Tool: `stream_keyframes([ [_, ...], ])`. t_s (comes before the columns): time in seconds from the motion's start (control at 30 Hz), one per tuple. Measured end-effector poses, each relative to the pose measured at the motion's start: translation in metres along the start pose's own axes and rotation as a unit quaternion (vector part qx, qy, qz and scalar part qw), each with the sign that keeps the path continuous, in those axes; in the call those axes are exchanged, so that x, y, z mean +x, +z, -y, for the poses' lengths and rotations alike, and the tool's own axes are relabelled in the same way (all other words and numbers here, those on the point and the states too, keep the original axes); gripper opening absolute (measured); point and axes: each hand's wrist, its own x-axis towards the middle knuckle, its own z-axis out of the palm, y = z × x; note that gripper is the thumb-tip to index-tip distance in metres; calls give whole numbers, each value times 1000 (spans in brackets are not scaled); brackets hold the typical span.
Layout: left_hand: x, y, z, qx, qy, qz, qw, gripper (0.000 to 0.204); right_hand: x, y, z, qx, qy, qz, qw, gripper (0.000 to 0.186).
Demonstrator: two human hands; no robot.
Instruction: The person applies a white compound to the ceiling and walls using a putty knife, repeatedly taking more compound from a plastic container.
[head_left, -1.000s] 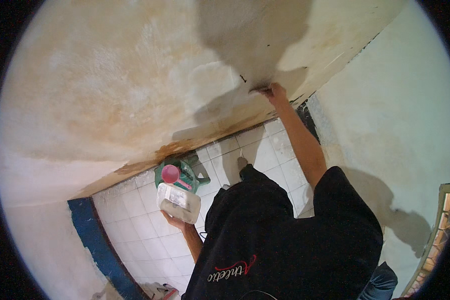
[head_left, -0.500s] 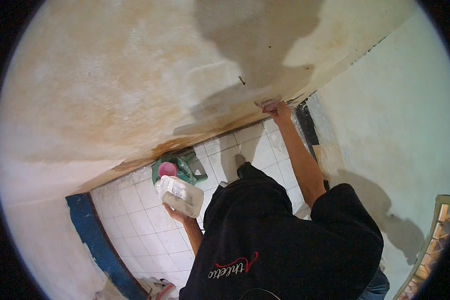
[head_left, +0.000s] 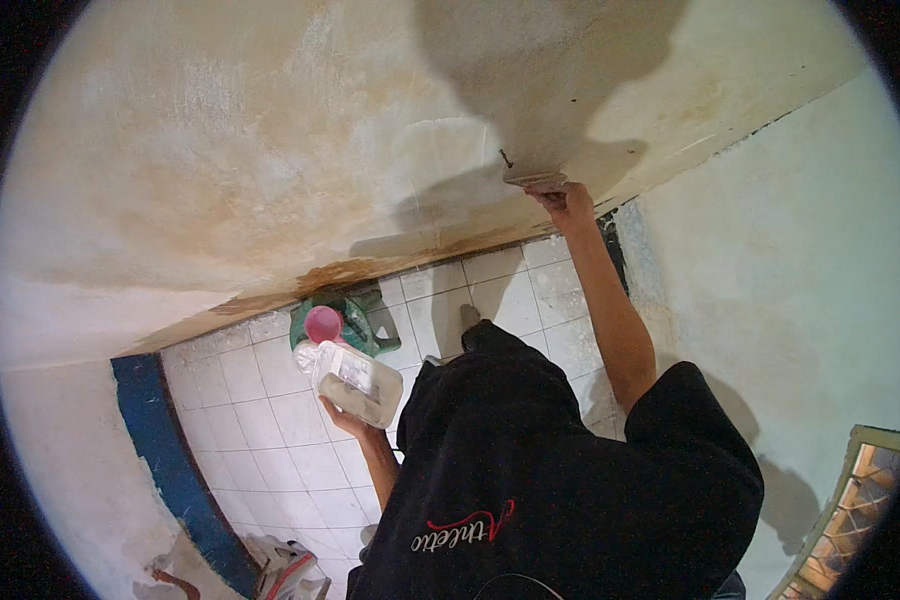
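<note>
Nearest the camera is the black shirt (head_left: 560, 480) of the person, and everything else is placed from it. Just off its left shoulder, the left hand (head_left: 342, 412) is cupped palm-up under a clear plastic jug (head_left: 355, 380), fingers curled around the jug's base so that it lies tilted over the white tiled floor (head_left: 260, 420). Beyond the jug, farther from the shirt, a green bucket (head_left: 355, 315) with a pink scoop (head_left: 322, 323) in it sits on the tiles close to the foot of the wall. A blue curved rim (head_left: 165, 450) edges the tiles well left of the shirt. Farthest out, up and right of the shirt, the right arm stretches to the stained plaster wall (head_left: 270, 150); the right hand (head_left: 567, 203) is closed around a flat scraper (head_left: 535, 180), whose blade touches the wall.
</note>
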Motion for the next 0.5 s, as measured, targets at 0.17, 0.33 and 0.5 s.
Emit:
stream_keyframes([
  [0.17,5,-5,1,-47,-22,31,998,63,-27,29,36,36,-33,49,998,30],
  [0.33,10,-6,1,-61,-30,52,996,63,-53,56,72,-27,-46,60,997,32],
  [0.5,9,-8,-1,-67,-31,74,995,63,-94,74,84,40,-109,63,991,25],
])
